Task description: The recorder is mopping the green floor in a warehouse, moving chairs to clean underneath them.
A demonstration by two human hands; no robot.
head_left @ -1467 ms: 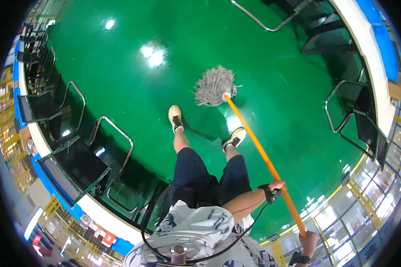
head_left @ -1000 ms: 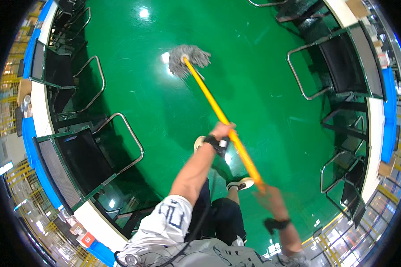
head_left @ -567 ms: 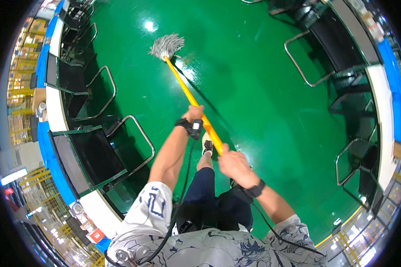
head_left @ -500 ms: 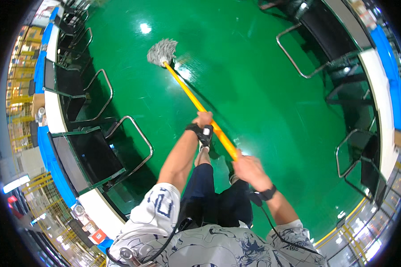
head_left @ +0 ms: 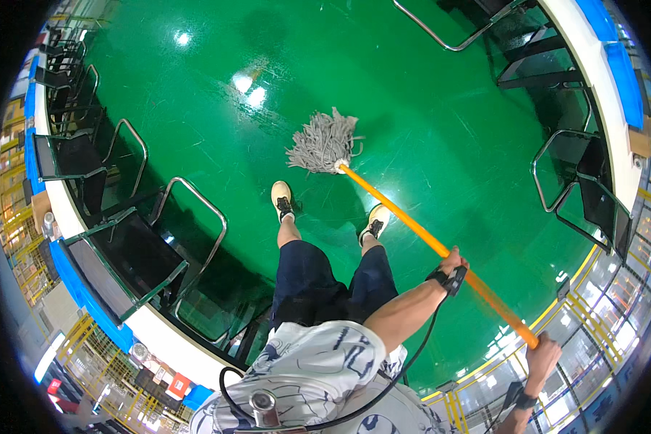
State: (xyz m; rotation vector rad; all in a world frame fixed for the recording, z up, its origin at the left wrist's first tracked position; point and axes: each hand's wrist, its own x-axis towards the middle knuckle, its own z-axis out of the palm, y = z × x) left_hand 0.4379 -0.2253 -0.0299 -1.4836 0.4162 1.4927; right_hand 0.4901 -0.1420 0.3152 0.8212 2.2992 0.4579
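— How is the one mop [head_left: 412, 225] held?
— Its handle [head_left: 492, 299] is gripped near the end by the right hand [head_left: 544, 353]; farther down, it is clasped by the left hand [head_left: 452, 262], forearm [head_left: 405, 316] angled rightward.
— And beyond?
— Past two shoes [head_left: 282, 194], one grey mop head [head_left: 324, 142] is spread on the green floor [head_left: 448, 145].

Grey string mop [head_left: 411, 222] slanted beside the person's right shoe [head_left: 377, 216].
Its shaggy grey strands [head_left: 320, 142] fanned over the green floor [head_left: 217, 159] ahead and left of that shoe; from a pale collar [head_left: 341, 166], the straight orange pole [head_left: 427, 236] ran just past the toe, then back toward the shoe's right.
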